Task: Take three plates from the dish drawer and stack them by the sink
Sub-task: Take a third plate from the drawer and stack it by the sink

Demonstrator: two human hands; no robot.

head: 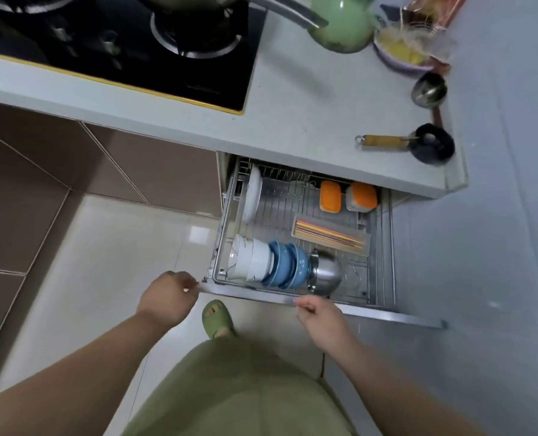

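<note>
Plates (251, 196) upright at drawer (384, 314) rear-left, well beyond fingers (187, 280) gripping front.

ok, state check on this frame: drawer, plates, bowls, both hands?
dish drawer: pulled open, front rail toward the person
white plates: on edge in the rack's far left corner, untouched
white bowls: nested on their side, front row
blue bowls: nested on their side beside the white ones
left hand: gripping the rail's left end
right hand: gripping the rail near its middle
</note>
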